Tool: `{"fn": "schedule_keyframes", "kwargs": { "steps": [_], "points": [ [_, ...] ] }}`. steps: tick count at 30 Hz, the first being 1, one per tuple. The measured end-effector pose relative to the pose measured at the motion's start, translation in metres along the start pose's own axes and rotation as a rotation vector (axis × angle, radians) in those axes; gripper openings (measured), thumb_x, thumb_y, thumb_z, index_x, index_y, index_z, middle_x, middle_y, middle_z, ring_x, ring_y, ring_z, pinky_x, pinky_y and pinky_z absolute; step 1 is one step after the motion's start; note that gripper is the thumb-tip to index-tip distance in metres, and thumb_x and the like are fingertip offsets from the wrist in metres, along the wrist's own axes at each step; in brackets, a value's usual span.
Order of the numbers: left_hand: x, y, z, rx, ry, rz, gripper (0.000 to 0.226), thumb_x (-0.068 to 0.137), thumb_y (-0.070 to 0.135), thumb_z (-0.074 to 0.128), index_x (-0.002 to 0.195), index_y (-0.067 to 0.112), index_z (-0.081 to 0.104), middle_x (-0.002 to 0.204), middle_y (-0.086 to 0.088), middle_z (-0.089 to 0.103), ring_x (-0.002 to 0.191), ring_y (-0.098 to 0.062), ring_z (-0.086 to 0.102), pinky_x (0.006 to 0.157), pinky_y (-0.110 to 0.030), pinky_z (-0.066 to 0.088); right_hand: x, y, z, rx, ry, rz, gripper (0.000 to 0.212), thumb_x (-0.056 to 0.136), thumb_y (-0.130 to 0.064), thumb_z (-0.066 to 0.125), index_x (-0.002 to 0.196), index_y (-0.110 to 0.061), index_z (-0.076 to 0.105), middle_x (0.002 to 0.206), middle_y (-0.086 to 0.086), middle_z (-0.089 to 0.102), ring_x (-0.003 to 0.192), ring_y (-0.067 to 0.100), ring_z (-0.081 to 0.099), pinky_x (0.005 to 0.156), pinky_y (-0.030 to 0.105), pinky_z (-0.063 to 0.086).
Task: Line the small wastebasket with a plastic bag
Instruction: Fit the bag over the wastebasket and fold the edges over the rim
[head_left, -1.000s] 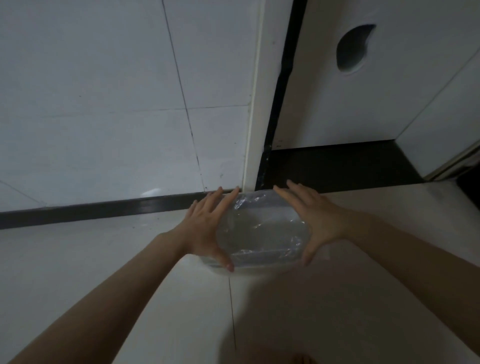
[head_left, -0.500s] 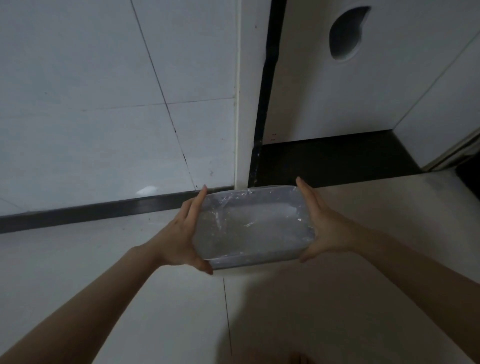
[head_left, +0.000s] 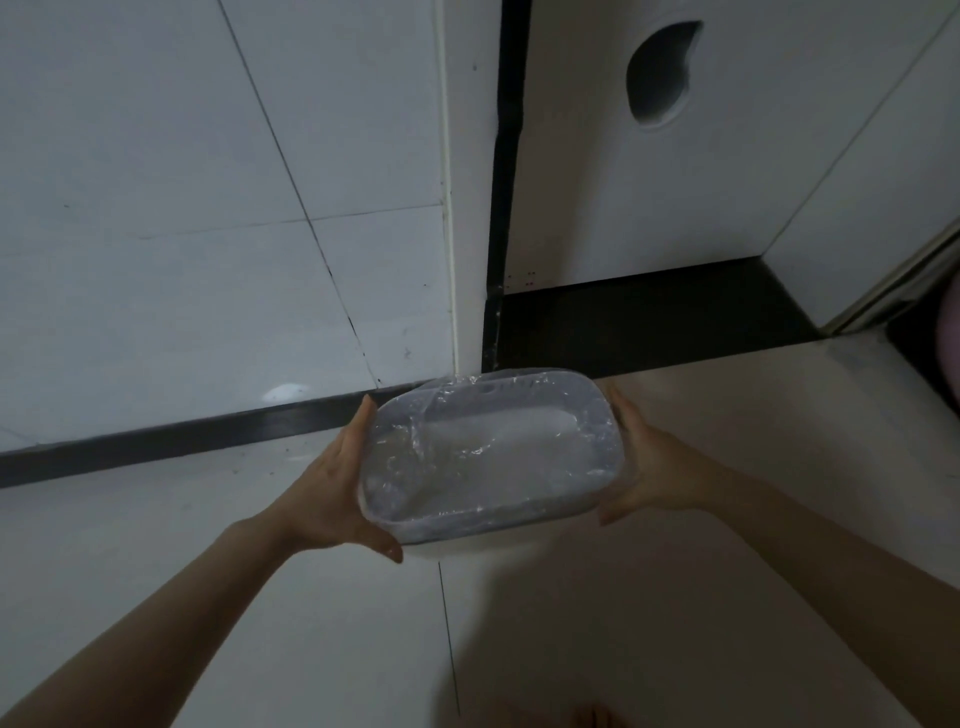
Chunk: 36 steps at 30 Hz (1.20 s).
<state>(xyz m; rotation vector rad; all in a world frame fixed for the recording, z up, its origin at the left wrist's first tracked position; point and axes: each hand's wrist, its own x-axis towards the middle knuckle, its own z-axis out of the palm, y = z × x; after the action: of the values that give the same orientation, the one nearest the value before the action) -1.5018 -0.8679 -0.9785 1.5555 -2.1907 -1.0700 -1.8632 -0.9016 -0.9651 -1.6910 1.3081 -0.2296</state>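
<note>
A small white rectangular wastebasket (head_left: 467, 545) stands on the light floor near the wall corner. A clear plastic bag (head_left: 488, 447) lines its inside, and the film is folded over the rim all round. My left hand (head_left: 332, 493) presses flat against the basket's left side, thumb at the near corner. My right hand (head_left: 649, 467) is pressed against the right side, fingers along the rim. Both hands clasp the basket between them.
A white tiled wall (head_left: 208, 234) with a dark skirting strip (head_left: 182, 436) rises behind the basket. To the right stands a white cabinet door (head_left: 675, 182) with a round cut-out handle (head_left: 660, 73), above a dark plinth (head_left: 649, 317). Light floor tiles (head_left: 311, 649) lie toward me.
My hands have slid from over the basket's top down onto its two sides. The bag film now sits stretched over the rim.
</note>
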Motion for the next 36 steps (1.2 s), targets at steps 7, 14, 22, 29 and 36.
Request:
{"fn": "schedule_keyframes", "kwargs": {
  "steps": [7, 14, 22, 29, 36],
  "points": [
    [0.0, 0.005, 0.01, -0.123, 0.061, -0.047, 0.149, 0.038, 0.059, 0.084, 0.143, 0.023, -0.016, 0.152, -0.001, 0.016, 0.137, -0.02, 0.026, 0.112, -0.043, 0.032, 0.001, 0.006, 0.023, 0.085, 0.062, 0.01, 0.105, 0.053, -0.031, 0.089, 0.138, -0.036, 0.029, 0.133, -0.011, 0.051, 0.122, 0.01, 0.05, 0.096, 0.043, 0.051],
    [-0.012, 0.005, -0.008, 0.006, 0.027, 0.051, 0.148, 0.039, 0.072, 0.074, 0.136, 0.028, -0.027, 0.155, 0.0, 0.006, 0.144, -0.025, 0.015, 0.117, -0.044, 0.02, -0.006, 0.0, -0.011, -0.087, -0.074, 0.05, 0.137, 0.038, -0.029, 0.092, 0.129, -0.065, -0.004, 0.117, -0.056, 0.024, 0.105, -0.025, 0.038, 0.071, -0.002, 0.042],
    [0.006, 0.025, -0.013, 0.179, -0.04, -0.038, 0.153, 0.037, 0.07, 0.078, 0.139, 0.031, -0.029, 0.159, 0.001, -0.007, 0.145, -0.024, 0.003, 0.118, -0.047, 0.015, 0.008, -0.018, -0.022, -0.232, -0.104, 0.126, 0.144, 0.052, -0.035, 0.089, 0.142, -0.026, -0.023, 0.154, -0.002, 0.025, 0.133, 0.015, 0.034, 0.097, 0.022, 0.03],
    [0.009, 0.02, -0.006, 0.314, -0.016, -0.034, 0.147, 0.042, 0.065, 0.079, 0.132, 0.036, -0.033, 0.158, -0.001, -0.008, 0.144, -0.025, 0.0, 0.117, -0.044, 0.013, 0.011, -0.002, 0.008, -0.026, 0.06, 0.057, 0.116, 0.056, -0.035, 0.088, 0.14, -0.042, 0.008, 0.122, -0.022, 0.043, 0.118, 0.008, 0.048, 0.075, 0.006, 0.039],
    [0.006, 0.033, -0.014, 0.279, -0.082, -0.1, 0.141, 0.041, 0.073, 0.074, 0.129, 0.042, -0.032, 0.157, -0.001, -0.018, 0.145, -0.024, -0.012, 0.118, -0.05, 0.005, 0.012, -0.029, -0.018, -0.156, -0.142, 0.132, 0.158, 0.037, -0.05, 0.086, 0.14, -0.021, -0.03, 0.141, -0.015, 0.026, 0.13, 0.006, 0.029, 0.098, 0.019, 0.032]
  ]
}}
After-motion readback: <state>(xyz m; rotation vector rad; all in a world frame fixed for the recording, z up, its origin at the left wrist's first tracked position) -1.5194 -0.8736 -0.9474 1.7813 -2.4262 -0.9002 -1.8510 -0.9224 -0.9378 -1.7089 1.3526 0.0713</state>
